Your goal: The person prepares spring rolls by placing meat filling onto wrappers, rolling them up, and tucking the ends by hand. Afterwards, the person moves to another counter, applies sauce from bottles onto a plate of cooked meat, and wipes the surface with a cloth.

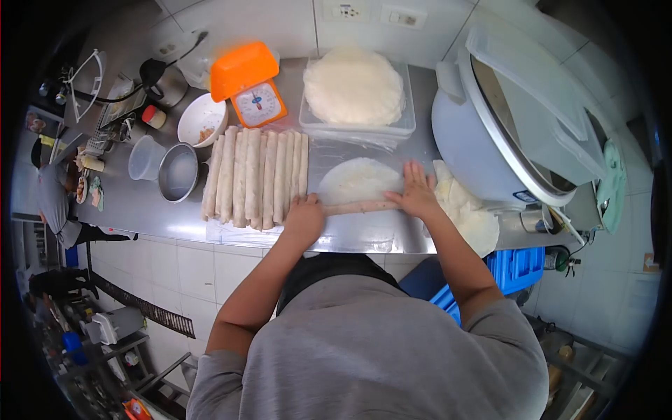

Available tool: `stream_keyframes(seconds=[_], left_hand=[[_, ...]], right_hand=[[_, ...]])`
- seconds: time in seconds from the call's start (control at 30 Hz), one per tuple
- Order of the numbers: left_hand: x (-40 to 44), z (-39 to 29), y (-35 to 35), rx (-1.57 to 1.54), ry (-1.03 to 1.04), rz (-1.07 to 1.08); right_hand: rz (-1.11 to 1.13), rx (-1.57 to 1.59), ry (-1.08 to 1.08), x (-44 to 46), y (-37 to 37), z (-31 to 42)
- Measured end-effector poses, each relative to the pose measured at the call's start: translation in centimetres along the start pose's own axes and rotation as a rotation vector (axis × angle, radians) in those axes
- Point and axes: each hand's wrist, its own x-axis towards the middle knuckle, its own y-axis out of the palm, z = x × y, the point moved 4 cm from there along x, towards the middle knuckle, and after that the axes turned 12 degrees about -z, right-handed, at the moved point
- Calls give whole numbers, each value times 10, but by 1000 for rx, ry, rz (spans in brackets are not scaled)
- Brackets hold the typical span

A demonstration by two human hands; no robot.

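- The left hand [305,218] curls over the left end of a thin filled roll [360,208]; its fingertips are hidden, so I cannot tell whether they close on it.
- The right hand [418,194] lies spread, fingers straight and apart, thumb on the roll's right end; it presses rather than clasps.
- The roll lies between both hands near the steel table's [336,243] front edge. Just beyond it, a translucent round wrapper [360,179] lies flat, so this one looks only partly rolled.
- Just left of the left hand, finished-looking rolls [255,178] lie side by side in a tight pile on plastic film, a good batch by now.
- Just right of the right hand, loose wrappers [476,225] lie folded over one another, apparently unused.
- Beyond both hands, a thick wrapper stack [353,87] sits on a clear plastic container [411,115], suggesting plenty left.
- Farther off, beyond the pile, stand an orange kitchen scale [259,103] and a white bowl [198,112] with a few scraps of filling.
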Motion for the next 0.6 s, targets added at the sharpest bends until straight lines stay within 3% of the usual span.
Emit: stream_keyframes(seconds=[0.03, 0.1, 0.17, 0.27, 0.37, 0.53, 0.6], left_hand=[[-1, -2, -2, 14, -14, 38], [5, -6, -6, 46, -45, 105], [3, -4, -5, 10, -32, 45], [3, -5, -6, -37, -6, -13], [3, -2, -5, 5, -25, 28], [4, 3, 8, 5, -68, 48], [-1, -12, -5, -73, -69, -260]], right_hand=[[6, -59, 72, 1, -2, -7], [-59, 190, -204, 10, 14, 29], [246, 580, -377, 12, 56, 95], [236, 153, -571, 16, 46, 127], [13, 148, -368, 29, 32, 59], [-125, -6, -7, 12, 8, -21], [-51, 13, -32, 8, -19, -23]])
